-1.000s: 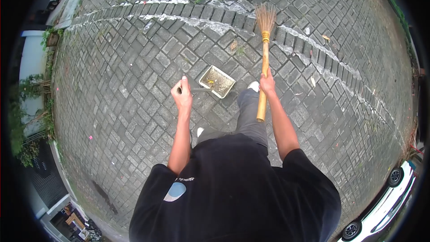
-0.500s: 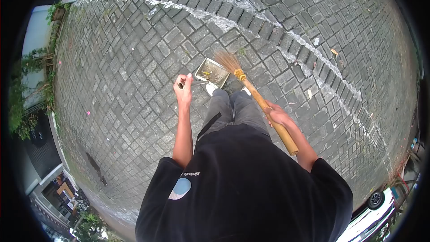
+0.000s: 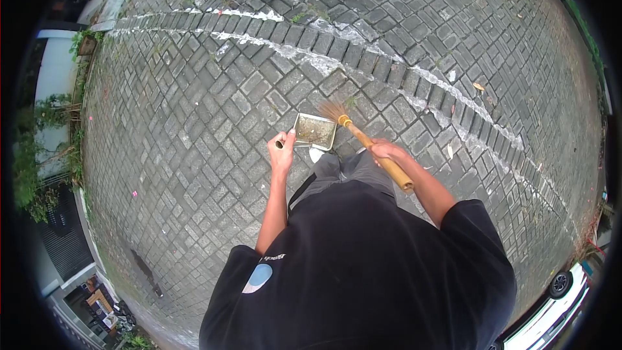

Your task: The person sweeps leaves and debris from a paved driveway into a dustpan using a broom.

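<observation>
My left hand [image 3: 281, 148] is closed around the handle of a dustpan [image 3: 315, 131], whose tray is low in front of my feet with dirt and small debris in it. My right hand [image 3: 386, 150] grips the wooden handle of a broom [image 3: 376, 151]. The broom's bristles [image 3: 332, 111] point away from me, beside the tray's far right corner. Whether they touch the paving cannot be made out.
Grey paving [image 3: 188, 129] surrounds me, crossed by a band with whitish edges. Dry leaves [image 3: 478, 87] lie at the right. Plants [image 3: 55, 149] line the left edge. A white car [image 3: 544, 317] stands at the lower right, and something dark shows at the top.
The dustpan has turned and shifted slightly nearer and right. A yellowish leaf seen in its tray before no longer shows. My right hand sits farther forward, and the view has tilted up.
</observation>
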The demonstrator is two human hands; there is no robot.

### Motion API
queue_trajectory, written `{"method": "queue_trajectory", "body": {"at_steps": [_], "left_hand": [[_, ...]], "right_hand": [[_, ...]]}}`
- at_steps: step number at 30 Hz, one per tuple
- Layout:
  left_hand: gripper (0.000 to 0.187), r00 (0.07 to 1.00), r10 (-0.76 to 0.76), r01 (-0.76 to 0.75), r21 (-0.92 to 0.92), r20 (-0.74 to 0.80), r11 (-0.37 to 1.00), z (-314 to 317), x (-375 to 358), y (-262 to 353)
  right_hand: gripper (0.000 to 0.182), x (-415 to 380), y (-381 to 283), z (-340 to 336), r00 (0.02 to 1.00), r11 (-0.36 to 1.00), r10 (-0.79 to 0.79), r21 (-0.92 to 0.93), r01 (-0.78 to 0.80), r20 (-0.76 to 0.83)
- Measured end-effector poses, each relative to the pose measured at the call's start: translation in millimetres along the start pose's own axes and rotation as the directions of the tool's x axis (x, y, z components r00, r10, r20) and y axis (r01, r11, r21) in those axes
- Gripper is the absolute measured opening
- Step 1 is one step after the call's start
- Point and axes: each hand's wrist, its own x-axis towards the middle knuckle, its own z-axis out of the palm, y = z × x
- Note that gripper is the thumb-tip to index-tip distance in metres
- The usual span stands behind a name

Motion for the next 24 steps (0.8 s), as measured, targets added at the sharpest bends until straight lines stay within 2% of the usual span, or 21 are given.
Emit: {"method": "queue_trajectory", "body": {"at_steps": [2,6,10,12,13,14,16,17,20,22,24], "left_hand": [[0.047,1.0,-0.002,0.002,-0.012,0.021,1.0,-2,8,-5],[0.047,1.0,0.02,-0.02,-0.033,0.021,0.999,13,14,22],[0.04,1.0,0.009,-0.008,-0.022,0.029,1.0,35,33,46],[0.038,0.999,0.035,-0.035,0.021,0.005,0.999,62,48,63],[0.043,0.998,0.064,-0.065,-0.025,-0.026,0.998,79,57,68],[0.043,0.996,0.084,-0.084,-0.013,-0.016,0.996,95,67,77],[0.038,0.998,0.069,-0.069,-0.055,0.007,0.996,126,84,95],[0.037,0.996,0.088,-0.087,-0.047,0.02,0.995,144,95,103],[0.037,0.991,0.106,-0.103,-0.043,0.078,0.994,207,128,148],[0.039,0.983,0.157,-0.147,-0.107,0.092,0.983,254,150,173],[0.041,0.962,0.221,-0.163,-0.31,0.161,0.937,293,171,198]], "right_hand": [[0.048,-23,10,-8,0.966,0.941,0.036,0.316,-0.119,0.256],[0.053,-84,-3,-13,0.973,0.9,0.034,0.416,-0.128,0.227],[0.059,-89,-7,-36,0.997,0.901,-0.01,0.434,-0.023,0.075],[0.062,-81,-11,-61,0.99,0.875,-0.073,0.469,0.123,-0.123],[0.062,-85,-18,-78,0.978,0.883,-0.069,0.444,0.152,-0.197],[0.062,-81,-16,-96,0.976,0.872,-0.082,0.46,0.168,-0.202],[0.056,-74,0,-132,0.943,0.831,-0.059,0.508,0.228,-0.328],[0.049,-70,11,-155,0.938,0.828,-0.047,0.512,0.228,-0.343],[0.045,-69,45,-217,0.903,0.815,0.022,0.531,0.233,-0.43],[0.043,-75,57,-254,0.885,0.783,0.053,0.569,0.25,-0.463],[0.037,-82,62,-292,0.89,0.67,0.126,0.699,0.25,-0.439]]}}
